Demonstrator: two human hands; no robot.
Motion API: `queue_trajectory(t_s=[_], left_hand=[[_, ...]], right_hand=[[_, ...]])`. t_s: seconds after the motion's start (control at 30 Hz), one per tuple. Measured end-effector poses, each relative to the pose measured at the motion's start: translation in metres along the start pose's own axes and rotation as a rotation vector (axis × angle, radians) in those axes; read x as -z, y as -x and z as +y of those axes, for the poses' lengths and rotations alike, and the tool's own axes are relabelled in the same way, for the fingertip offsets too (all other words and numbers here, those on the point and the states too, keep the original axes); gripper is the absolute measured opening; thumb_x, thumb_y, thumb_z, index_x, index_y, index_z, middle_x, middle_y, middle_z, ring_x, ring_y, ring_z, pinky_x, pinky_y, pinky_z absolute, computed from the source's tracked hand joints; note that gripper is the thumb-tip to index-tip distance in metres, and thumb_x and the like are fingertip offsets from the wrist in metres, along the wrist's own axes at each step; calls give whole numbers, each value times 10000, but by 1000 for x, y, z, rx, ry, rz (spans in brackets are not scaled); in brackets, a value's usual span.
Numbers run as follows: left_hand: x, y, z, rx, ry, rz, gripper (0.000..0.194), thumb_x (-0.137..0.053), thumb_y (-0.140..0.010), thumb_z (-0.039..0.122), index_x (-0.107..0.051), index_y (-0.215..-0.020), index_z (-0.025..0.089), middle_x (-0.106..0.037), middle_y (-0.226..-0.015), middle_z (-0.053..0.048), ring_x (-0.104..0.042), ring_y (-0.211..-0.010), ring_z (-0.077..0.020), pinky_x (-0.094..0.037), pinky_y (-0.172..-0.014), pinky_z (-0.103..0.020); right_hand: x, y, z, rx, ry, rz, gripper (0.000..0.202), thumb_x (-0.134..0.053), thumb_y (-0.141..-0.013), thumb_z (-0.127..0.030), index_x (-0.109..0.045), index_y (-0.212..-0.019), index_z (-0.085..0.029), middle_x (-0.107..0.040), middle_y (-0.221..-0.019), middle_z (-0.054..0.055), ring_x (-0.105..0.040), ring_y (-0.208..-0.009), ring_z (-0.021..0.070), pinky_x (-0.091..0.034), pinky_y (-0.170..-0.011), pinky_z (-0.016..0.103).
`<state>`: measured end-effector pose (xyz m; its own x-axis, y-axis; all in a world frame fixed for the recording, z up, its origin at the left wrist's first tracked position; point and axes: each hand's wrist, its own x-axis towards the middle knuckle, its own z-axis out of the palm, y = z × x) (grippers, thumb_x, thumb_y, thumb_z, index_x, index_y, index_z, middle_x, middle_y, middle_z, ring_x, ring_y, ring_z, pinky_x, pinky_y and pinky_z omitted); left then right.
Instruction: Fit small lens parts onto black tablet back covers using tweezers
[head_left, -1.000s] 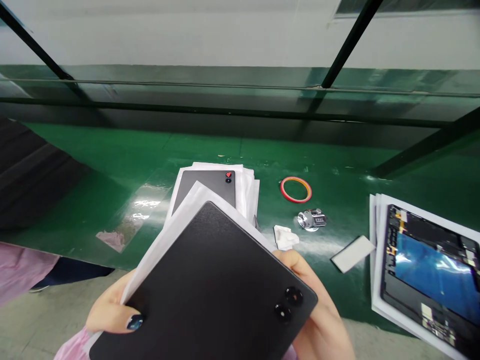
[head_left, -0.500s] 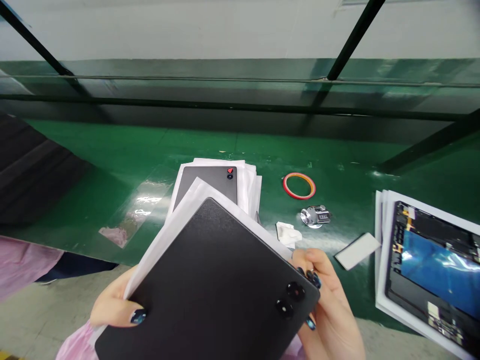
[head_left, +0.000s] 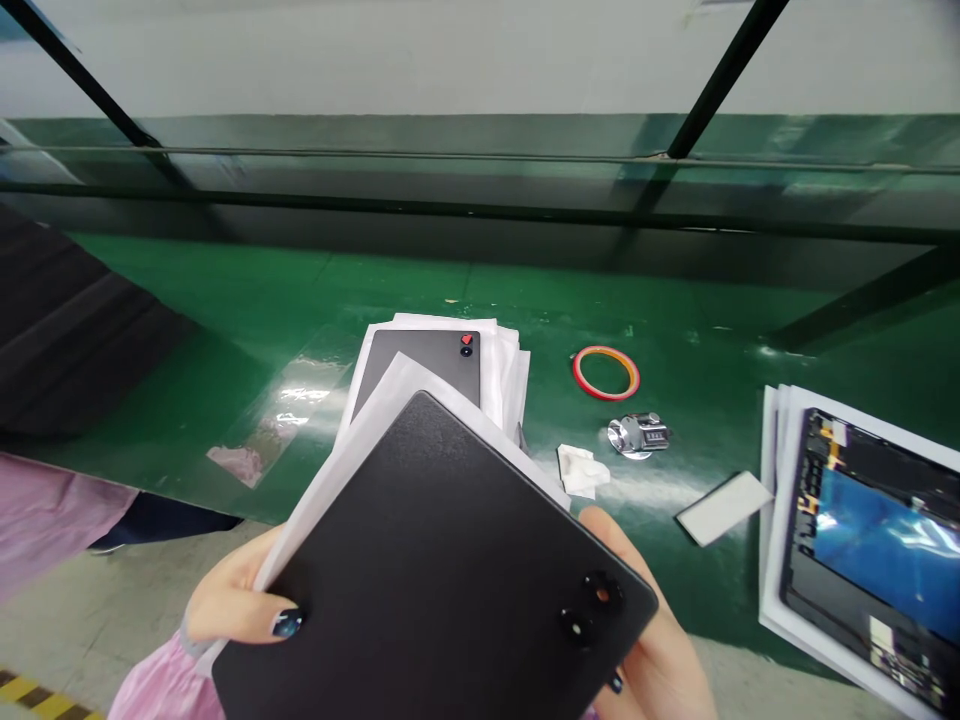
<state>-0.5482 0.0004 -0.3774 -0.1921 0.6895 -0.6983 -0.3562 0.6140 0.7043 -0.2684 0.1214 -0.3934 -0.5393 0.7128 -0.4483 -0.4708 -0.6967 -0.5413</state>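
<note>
A black tablet (head_left: pixel 420 570) with two round camera lenses at its right corner is tilted in front of me, back side up. Under it lies a white foam sheet (head_left: pixel 405 375), showing along the upper edges. My left hand (head_left: pixel 240 595) grips the left edge of tablet and sheet, its dark-nailed thumb on the black back. Around the right corner is my right hand (head_left: pixel 660 650); most of its fingers are hidden behind the tablet, and one dark nail shows below the lenses. Another tablet (head_left: pixel 420 355), with a red mark by its lens, tops a stack (head_left: pixel 510 375) of white sheets beyond.
On the green table (head_left: pixel 540 300) are a red-rimmed tape roll (head_left: pixel 574 375), a shiny metal device (head_left: pixel 637 434), crumpled white paper (head_left: pixel 581 470) and a pale block (head_left: pixel 724 508). An opened tablet (head_left: pixel 877 540) lies on white sheets at right. A person's pink sleeve (head_left: pixel 60 510) shows at left.
My right hand's fingers have slipped from the tablet's upper right edge to behind it. The tablet has shifted slightly right in view, as has the whole scene; my left hand keeps its hold.
</note>
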Motion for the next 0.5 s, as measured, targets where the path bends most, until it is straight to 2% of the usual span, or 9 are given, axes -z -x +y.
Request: queue_trajectory(t_s=[0.07,0.2,0.3,0.37,0.5], left_hand=[[-3,2,1,6,15,46,358,-811,-455,119,-865,-765,293,-670,-453,87,-492,-354,-127,-467,-421,-254],[-8,5,2,-34,76,66,317,-795,-433,84,-830,-640,321,-667,-457,104,-546,-415,-127,-492,-468,-223],[-4,5,0,-34,12,38,329,-782,-472,107,-852,-721,310,-688,-491,100,-515,-404,-102,-449,-441,-192],[1,4,-2,-41,-29,13,355,-776,-499,122,-865,-787,309,-660,-468,106,-495,-396,-97,-440,-440,-190],[4,4,-2,-38,-74,8,387,-813,-503,140,-872,-849,303,-722,-552,85,-561,-449,-132,-473,-466,-218]], right_hand=[[-1,1,1,18,-64,7,305,-905,-728,-428,-668,-738,-237,-554,-684,-21,-479,-574,111,-475,-548,212],[1,3,-1,-12,-102,-13,260,-910,-710,-296,-662,-750,-228,-540,-658,-50,-401,-490,66,-371,-464,171],[3,0,-4,-57,-51,-5,310,-943,-645,-289,-648,-718,-229,-530,-635,-47,-385,-481,80,-331,-427,180],[4,-3,-6,-64,-26,-21,386,-972,-580,-279,-595,-641,-222,-516,-612,-40,-429,-521,104,-366,-454,194],[7,-7,-7,-51,37,-31,451,-985,-554,-356,-554,-583,-226,-538,-595,-29,-452,-513,127,-386,-447,224]])
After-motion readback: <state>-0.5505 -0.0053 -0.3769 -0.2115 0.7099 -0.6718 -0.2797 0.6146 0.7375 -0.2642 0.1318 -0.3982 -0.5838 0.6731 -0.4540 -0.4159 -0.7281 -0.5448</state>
